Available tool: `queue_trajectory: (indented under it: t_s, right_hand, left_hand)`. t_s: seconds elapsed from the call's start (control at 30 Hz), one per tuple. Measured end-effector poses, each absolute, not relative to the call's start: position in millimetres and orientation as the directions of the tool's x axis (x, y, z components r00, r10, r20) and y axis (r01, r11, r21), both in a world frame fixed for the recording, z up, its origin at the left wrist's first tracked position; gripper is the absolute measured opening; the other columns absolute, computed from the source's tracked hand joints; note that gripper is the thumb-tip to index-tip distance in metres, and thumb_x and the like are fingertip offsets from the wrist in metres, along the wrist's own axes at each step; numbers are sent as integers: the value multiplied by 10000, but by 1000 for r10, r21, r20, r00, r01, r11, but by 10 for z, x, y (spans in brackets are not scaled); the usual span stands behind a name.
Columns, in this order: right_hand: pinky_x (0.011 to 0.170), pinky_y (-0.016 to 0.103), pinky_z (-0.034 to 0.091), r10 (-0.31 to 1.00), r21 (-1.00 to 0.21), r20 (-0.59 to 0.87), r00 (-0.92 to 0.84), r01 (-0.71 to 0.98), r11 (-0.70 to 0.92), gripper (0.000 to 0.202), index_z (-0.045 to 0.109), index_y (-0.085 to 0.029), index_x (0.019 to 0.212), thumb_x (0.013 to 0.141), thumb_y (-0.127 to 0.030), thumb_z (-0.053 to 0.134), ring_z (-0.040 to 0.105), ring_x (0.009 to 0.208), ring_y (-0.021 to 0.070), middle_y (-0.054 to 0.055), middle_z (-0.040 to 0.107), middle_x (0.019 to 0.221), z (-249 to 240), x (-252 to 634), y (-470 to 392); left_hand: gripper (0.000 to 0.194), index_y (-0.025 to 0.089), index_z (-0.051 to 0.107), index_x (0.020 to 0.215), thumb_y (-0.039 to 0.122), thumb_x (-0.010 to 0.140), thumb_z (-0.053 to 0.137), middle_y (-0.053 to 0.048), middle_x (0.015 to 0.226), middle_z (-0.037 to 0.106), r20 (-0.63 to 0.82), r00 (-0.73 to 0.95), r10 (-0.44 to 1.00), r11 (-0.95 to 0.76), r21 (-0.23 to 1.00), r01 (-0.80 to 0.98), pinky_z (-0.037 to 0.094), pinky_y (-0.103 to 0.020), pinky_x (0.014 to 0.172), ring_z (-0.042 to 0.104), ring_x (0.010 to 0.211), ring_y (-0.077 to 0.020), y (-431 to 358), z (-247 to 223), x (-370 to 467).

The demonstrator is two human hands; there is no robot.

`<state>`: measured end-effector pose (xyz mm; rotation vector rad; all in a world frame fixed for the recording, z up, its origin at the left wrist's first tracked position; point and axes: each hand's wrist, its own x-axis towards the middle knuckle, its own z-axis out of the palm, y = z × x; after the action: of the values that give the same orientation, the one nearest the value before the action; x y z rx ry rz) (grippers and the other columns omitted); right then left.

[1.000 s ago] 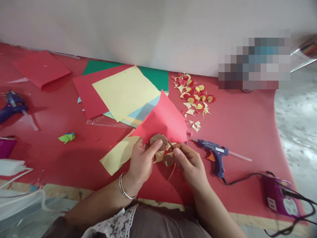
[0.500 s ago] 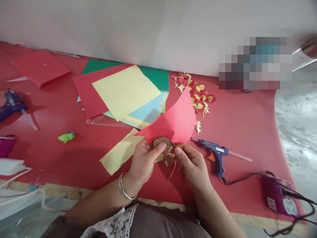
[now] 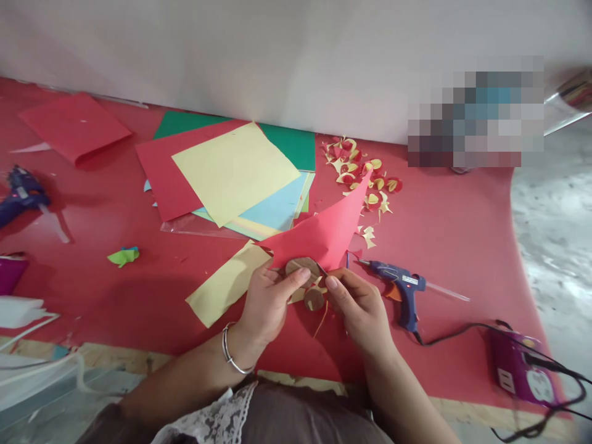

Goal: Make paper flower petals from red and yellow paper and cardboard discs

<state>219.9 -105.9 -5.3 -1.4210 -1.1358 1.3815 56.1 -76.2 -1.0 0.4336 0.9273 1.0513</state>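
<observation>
Pinching disc [image 3: 298,264] against red paper [image 3: 319,237] in closed left hand [image 3: 271,299], toward six o'clock from centre. Gripping thin tool [image 3: 321,269] in closed right hand [image 3: 359,308] at disc's three o'clock edge, near glue gun [image 3: 407,283].

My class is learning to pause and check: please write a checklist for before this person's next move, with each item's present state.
1. Left hand holds brown disc against red sheet: ok.
2. Right hand grips thin dark item by the disc's edge: ok.
3. Kind of thin dark item identified: cannot tell, mostly hidden.
4. Nearest glue gun lying out of both hands: ok.
5. Its nozzle cool: cannot tell.
6. Space between hands clear: not ok, smaller brown disc shows there.
</observation>
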Motion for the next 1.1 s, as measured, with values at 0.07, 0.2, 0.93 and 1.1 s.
queue_trajectory:
  t_s: [0.07, 0.2, 0.93, 1.1]
  right_hand:
    - [559, 244, 432, 972, -969, -236, -9, 78, -234, 409, 737, -204, 814, 1027, -549, 685, 509, 517, 108, -28, 620, 584, -38, 2195, -1059]
    - [580, 243, 448, 976, -970, -216, 5, 116, -215, 420, 734, -206, 793, 1027, -551, 684, 514, 522, 108, -31, 616, 572, -23, 2192, -1060]
    - [616, 257, 490, 976, -966, -216, -11, 146, -213, 424, 718, -206, 800, 1029, -560, 673, 580, 550, 129, -12, 681, 619, -47, 2226, -1058]
    - [609, 259, 485, 977, -965, -213, 6, 159, -211, 440, 718, -205, 793, 1019, -579, 674, 592, 564, 138, -1, 692, 634, -49, 2223, -1044]
  left_hand:
    - [333, 131, 776, 681, 392, 767, 962, -35, 686, 696, -412, 174, 894, 437, 722, -536, 604, -256, 684, 666, 692, -149, -759, -8, 553]
    - [295, 135, 793, 715, 379, 811, 927, -40, 717, 703, -384, 177, 906, 418, 749, -515, 589, -248, 698, 648, 714, -143, -767, -7, 542]
    - [332, 138, 749, 732, 419, 850, 879, -46, 684, 691, -363, 302, 881, 470, 741, -480, 560, -308, 624, 613, 585, -150, -765, 32, 544]
    - [367, 155, 692, 790, 432, 790, 934, -40, 734, 702, -391, 229, 891, 453, 750, -481, 572, -307, 647, 649, 646, -164, -779, -10, 544]
